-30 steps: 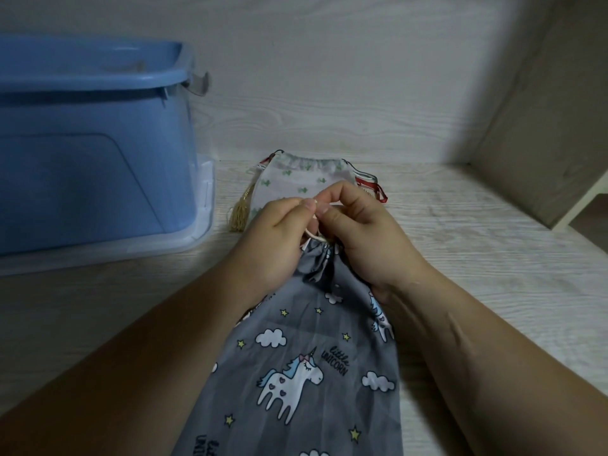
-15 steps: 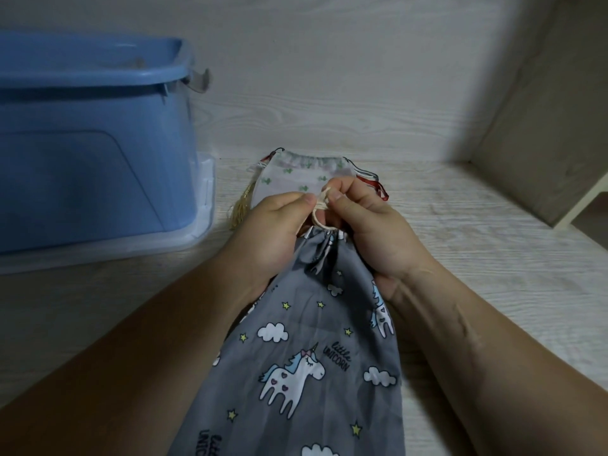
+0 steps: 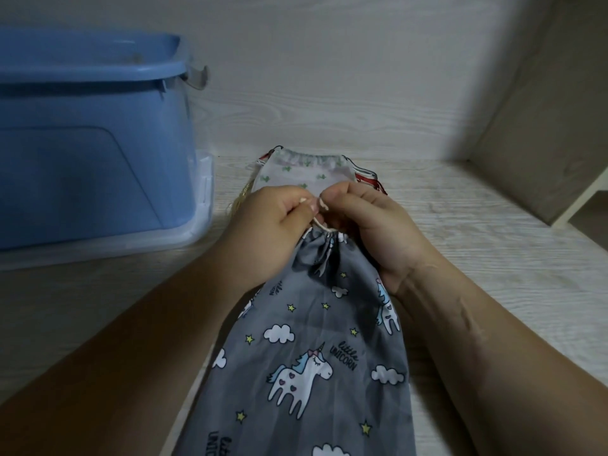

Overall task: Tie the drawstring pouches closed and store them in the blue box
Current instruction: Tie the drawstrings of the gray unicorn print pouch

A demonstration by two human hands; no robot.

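A grey unicorn-print pouch (image 3: 316, 340) lies lengthwise on the wooden surface, its mouth gathered tight at the far end. My left hand (image 3: 273, 225) and my right hand (image 3: 371, 228) meet just above that mouth, each pinching the cream drawstring (image 3: 320, 223), which loops between the fingertips. Behind my hands lies a white pouch with green cactus print (image 3: 306, 171), partly hidden. The blue box (image 3: 92, 143) stands at the left, open-topped, resting on a clear lid.
A yellow tassel (image 3: 241, 199) pokes out beside the white pouch, near the box. Red-striped cloth (image 3: 371, 181) shows at that pouch's right. A wooden back wall and a side panel (image 3: 543, 120) on the right close in the space.
My hands have kept working the drawstring, lifting slightly away from the gathered mouth, so a short loop of cord now shows between the fingertips. The pouches and box have not moved.
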